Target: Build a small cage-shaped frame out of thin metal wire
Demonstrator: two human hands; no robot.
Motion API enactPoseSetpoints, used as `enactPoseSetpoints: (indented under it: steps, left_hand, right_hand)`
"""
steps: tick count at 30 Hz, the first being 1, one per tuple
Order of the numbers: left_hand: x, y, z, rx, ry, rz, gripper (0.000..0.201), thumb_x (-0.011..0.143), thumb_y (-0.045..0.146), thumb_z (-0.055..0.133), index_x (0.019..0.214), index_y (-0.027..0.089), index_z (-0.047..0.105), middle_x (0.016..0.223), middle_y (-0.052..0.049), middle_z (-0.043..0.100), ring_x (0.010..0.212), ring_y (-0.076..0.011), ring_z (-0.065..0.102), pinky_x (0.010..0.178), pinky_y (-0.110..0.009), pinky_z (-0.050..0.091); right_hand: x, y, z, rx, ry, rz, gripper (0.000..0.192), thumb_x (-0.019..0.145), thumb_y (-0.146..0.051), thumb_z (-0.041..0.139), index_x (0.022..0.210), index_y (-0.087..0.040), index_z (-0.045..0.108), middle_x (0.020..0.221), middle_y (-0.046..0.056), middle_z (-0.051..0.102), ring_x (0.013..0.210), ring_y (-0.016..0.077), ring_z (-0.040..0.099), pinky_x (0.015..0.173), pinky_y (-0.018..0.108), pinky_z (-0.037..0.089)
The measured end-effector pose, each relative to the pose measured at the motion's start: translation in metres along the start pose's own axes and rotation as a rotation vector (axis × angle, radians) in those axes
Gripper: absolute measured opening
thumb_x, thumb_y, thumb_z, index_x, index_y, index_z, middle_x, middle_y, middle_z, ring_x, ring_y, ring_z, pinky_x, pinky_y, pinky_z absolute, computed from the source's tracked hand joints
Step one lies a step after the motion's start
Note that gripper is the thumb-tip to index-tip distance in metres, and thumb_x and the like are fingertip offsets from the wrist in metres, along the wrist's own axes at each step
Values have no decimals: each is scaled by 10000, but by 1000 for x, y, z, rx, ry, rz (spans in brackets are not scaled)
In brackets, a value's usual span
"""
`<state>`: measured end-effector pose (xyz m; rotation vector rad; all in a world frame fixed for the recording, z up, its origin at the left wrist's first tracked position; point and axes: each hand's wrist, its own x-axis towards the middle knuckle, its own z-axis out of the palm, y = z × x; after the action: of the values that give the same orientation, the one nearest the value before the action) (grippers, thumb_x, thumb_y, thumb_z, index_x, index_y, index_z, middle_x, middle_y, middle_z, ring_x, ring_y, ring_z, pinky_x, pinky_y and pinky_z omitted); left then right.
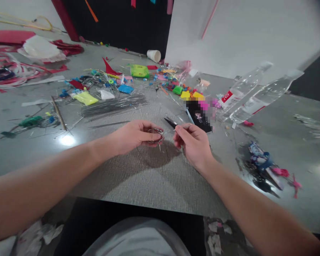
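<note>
My left hand [134, 136] holds a small coil of thin silvery wire [155, 135] between thumb and fingers, just above the grey table [154, 177]. My right hand [193, 142] is right beside it, pinching the loose end of that wire near the coil. Dark-handled pliers [171, 123] lie on the table just behind the two hands, touching neither as far as I can tell.
A bundle of straight wires [113, 105] lies behind the left hand. Coloured bead packets [138, 71] and scraps cover the far table. Two clear plastic bottles [252, 96] lie at the right, a paper cup [154, 55] at the back, a small trinket pile [264, 167] right.
</note>
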<state>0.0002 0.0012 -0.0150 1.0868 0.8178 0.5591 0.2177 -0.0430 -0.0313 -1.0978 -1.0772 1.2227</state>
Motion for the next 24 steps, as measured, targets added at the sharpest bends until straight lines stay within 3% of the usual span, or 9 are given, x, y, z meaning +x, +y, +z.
enactPoseSetpoints:
  steps: [7,12,20,24]
  left_hand:
    - [-1,3,1,158,85,153,115,848,223,776,953,185,752,878,-11,727,766,-86,644,694,-208,477]
    - [-2,5,2,353,147,194,133,880,262,742,992,192,738,829,1,706,720,-87,591,633,-217,414]
    - [-4,10,4,523,162,222,204,868,303,736,1031,179,734,856,-23,721,777,-138,630,682,-260,454]
    - [-1,8,-1,560,136,295,196,852,281,744,1022,185,724,898,-32,732,841,-161,664,742,-279,497]
  right_hand:
    - [-8,-4,-3,-98,-44,21,226,862,-374,783,763,-203,673,589,-26,652,487,96,584,452,223,442]
    - [-10,-5,-2,-225,-57,0,234,853,-368,769,752,-195,647,570,-27,637,473,96,568,457,228,444]
    - [-12,-5,-4,-470,-122,-101,196,890,-316,676,744,-211,599,607,-21,587,549,117,532,529,275,414]
    - [-12,-5,-4,-604,-215,-142,174,886,-286,655,745,-213,584,637,-24,582,558,111,494,532,274,381]
